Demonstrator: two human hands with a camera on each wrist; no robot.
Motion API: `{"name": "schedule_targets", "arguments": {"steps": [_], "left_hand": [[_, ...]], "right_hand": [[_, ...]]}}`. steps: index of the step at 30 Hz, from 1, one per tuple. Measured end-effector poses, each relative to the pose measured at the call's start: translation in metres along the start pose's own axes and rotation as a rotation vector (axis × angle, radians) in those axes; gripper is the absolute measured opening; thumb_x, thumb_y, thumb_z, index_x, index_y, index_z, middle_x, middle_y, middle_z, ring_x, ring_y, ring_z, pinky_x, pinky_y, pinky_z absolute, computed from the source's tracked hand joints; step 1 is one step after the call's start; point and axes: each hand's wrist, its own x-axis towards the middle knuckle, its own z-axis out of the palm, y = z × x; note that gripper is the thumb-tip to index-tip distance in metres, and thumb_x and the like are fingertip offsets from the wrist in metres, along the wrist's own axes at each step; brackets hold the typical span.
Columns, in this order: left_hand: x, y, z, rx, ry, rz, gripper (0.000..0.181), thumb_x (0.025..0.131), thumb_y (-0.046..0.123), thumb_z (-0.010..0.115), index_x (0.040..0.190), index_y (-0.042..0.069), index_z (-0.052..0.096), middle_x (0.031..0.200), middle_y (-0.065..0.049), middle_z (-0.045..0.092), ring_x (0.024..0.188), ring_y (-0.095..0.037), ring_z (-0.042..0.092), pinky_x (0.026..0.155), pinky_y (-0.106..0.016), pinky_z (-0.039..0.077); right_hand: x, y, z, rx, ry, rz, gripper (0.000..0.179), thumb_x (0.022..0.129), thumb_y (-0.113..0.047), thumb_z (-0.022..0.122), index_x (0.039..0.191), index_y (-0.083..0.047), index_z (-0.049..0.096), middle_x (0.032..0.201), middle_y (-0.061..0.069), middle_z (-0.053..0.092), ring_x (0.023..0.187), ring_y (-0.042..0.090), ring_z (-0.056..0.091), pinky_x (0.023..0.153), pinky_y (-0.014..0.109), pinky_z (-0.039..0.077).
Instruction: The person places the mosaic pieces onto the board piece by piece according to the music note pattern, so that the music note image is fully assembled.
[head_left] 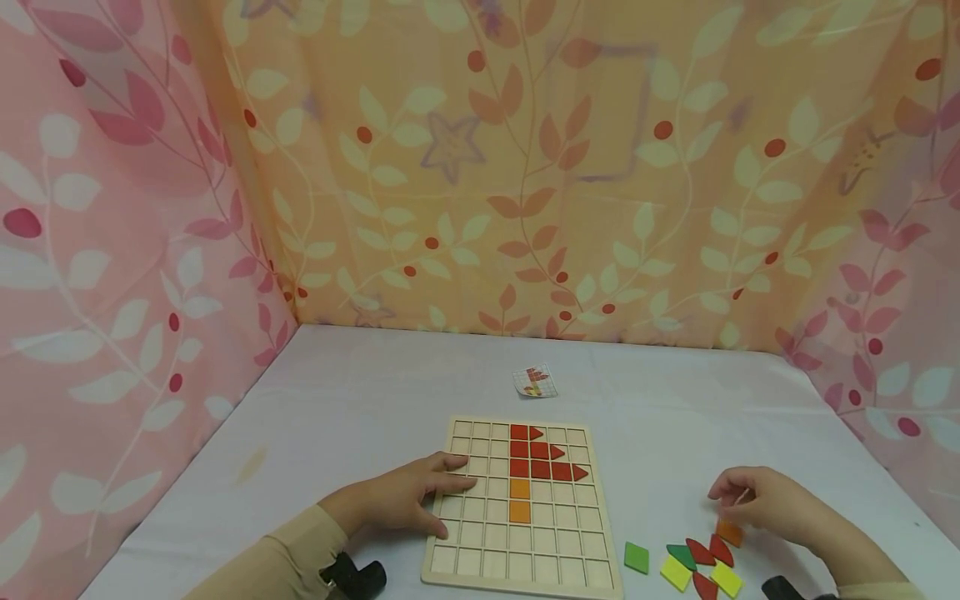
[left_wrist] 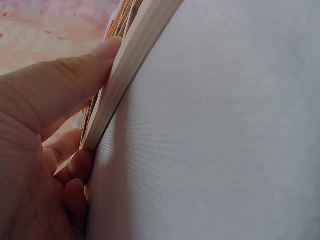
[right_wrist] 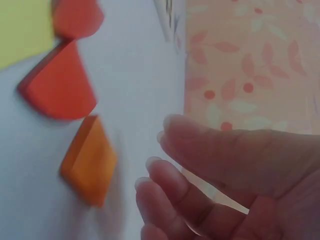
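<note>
A wooden grid board (head_left: 480,567) lies on the white table. Red squares with pointed red ends and two orange squares (head_left: 520,500) sit in its cells. My left hand (head_left: 405,496) rests at the board's left edge, two fingers over the cells; its thumb (left_wrist: 107,50) touches the wooden rim in the left wrist view. At the right, my right hand (head_left: 772,500) hovers beside an orange square (right_wrist: 92,162), fingers loosely bent, nothing between thumb and fingertips. Red curved pieces (right_wrist: 62,85) lie close to that orange square.
Nearer me lie yellow squares (head_left: 676,573), a green curved piece (head_left: 682,556) and a green square (head_left: 637,557) beside the board. A small printed picture card (head_left: 536,382) lies beyond the board. Patterned cloth (head_left: 525,167) hangs behind and at both sides.
</note>
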Motion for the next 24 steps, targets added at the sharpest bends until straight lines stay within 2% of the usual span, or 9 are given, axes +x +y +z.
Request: {"name": "schedule_targets", "arguments": {"steps": [4, 9, 19, 24], "left_hand": [[0.000, 0.000, 0.000, 0.000, -0.001, 0.003, 0.070, 0.073, 0.047, 0.070, 0.136, 0.030, 0.044, 0.148, 0.003, 0.024, 0.135, -0.025, 0.021, 0.106, -0.045, 0.022], [0.000, -0.001, 0.001, -0.001, -0.003, -0.003, 0.070, 0.072, 0.048, 0.069, 0.136, 0.032, 0.044, 0.148, 0.004, 0.023, 0.135, -0.025, 0.021, 0.106, -0.046, 0.022], [0.000, -0.001, 0.000, 0.000, -0.006, -0.013, 0.070, 0.073, 0.048, 0.070, 0.136, 0.032, 0.044, 0.148, 0.006, 0.023, 0.135, -0.024, 0.020, 0.106, -0.046, 0.022], [0.000, 0.000, 0.000, 0.000, -0.006, -0.014, 0.070, 0.073, 0.047, 0.070, 0.136, 0.032, 0.044, 0.148, 0.005, 0.023, 0.135, -0.024, 0.020, 0.106, -0.046, 0.022]], "right_hand": [[-0.001, 0.014, 0.003, -0.008, -0.019, 0.028, 0.024, 0.074, -0.019, 0.074, 0.093, -0.008, 0.063, 0.081, 0.002, 0.054, 0.073, 0.018, 0.046, 0.061, 0.031, 0.044], [0.000, 0.024, 0.005, 0.014, -0.051, 0.005, 0.025, 0.072, -0.015, 0.075, 0.091, -0.007, 0.060, 0.083, 0.003, 0.053, 0.072, 0.019, 0.045, 0.058, 0.030, 0.041], [0.000, 0.023, 0.009, -0.026, -0.021, 0.025, 0.024, 0.069, -0.019, 0.077, 0.082, -0.009, 0.059, 0.073, 0.002, 0.050, 0.069, 0.018, 0.044, 0.055, 0.028, 0.038], [0.000, 0.025, 0.009, -0.042, -0.042, -0.012, 0.027, 0.069, -0.018, 0.078, 0.082, -0.008, 0.057, 0.071, 0.003, 0.048, 0.068, 0.018, 0.044, 0.056, 0.027, 0.037]]}}
